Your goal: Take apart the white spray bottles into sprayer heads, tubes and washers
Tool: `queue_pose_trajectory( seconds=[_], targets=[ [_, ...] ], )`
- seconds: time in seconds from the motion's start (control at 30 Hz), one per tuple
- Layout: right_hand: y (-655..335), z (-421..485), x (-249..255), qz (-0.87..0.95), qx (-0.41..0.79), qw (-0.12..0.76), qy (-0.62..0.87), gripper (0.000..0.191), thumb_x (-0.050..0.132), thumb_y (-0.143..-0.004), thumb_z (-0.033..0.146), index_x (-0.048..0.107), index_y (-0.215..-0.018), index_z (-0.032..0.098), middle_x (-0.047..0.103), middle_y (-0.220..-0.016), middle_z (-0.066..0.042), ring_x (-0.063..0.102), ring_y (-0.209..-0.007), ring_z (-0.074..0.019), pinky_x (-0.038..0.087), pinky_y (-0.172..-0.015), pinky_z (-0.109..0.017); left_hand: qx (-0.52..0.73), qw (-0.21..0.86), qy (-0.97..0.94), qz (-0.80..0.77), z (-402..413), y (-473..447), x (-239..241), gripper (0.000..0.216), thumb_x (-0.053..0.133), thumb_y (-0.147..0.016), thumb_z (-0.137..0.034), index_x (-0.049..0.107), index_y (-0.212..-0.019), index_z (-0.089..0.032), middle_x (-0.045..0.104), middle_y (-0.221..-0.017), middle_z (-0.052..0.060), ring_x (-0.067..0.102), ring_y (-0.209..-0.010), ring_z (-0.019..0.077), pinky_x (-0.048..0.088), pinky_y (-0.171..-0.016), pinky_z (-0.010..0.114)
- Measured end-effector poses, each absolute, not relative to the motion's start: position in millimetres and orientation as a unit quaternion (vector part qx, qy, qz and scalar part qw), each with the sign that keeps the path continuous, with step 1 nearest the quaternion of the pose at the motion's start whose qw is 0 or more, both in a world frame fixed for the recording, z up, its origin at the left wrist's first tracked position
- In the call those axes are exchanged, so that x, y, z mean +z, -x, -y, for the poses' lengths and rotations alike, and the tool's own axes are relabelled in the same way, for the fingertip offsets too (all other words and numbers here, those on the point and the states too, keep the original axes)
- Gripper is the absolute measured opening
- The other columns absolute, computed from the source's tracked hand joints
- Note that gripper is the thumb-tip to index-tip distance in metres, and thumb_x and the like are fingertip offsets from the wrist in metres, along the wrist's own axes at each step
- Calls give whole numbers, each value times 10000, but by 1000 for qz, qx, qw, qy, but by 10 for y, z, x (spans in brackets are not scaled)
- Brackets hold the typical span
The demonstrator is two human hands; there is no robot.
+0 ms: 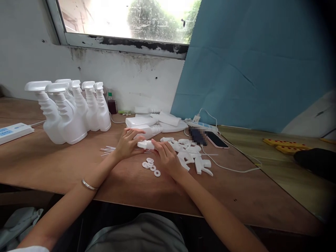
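Both my hands meet over the middle of the brown table, closed on one white spray trigger head (146,144). My left hand (129,144) grips its left end, and my right hand (166,155) has the fingers round its right end. Just below them lie several flat white washers (152,168), some overlapping. Thin white tubes (108,150) lie by my left wrist. To the right of my right hand is a loose pile of white trigger heads (193,152). My fingers partly cover the held piece.
Several white spray bottles (70,122) with heads on stand at the left. White bottles (141,121) lie on their sides at the back. Phones (217,140), a power strip (203,125) and a cable are at the right; another power strip (15,132) is far left. A dark-liquid bottle (112,105) stands by the wall.
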State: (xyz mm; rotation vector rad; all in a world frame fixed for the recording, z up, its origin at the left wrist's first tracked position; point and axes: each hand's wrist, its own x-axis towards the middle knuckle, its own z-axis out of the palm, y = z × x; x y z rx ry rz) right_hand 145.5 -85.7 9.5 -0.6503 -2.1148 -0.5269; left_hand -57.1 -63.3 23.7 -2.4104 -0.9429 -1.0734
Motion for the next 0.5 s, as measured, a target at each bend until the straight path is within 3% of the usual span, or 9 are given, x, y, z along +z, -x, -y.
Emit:
queue_pose_trajectory(
  seconds=[0.3, 0.5],
  targets=[
    [-1417, 826, -67, 863, -206, 385, 254, 371, 389, -865, 105, 437, -1231, 139, 632, -894, -90, 542, -783, -201, 454, -715, -356, -368, -101, 865, 324, 686, 427, 241, 306, 620, -717, -429, 614, -893, -179, 672, -863, 34, 594, -815, 176, 398, -820, 298],
    [-1435, 872, 7, 857, -167, 431, 228, 339, 411, -840, 49, 466, -1153, 166, 646, -907, -66, 549, -828, -179, 467, -740, -318, -397, -223, 828, 327, 718, 481, 321, 342, 685, -648, -412, 628, -848, -140, 652, -791, 30, 577, -720, 156, 442, -660, 243]
  ],
)
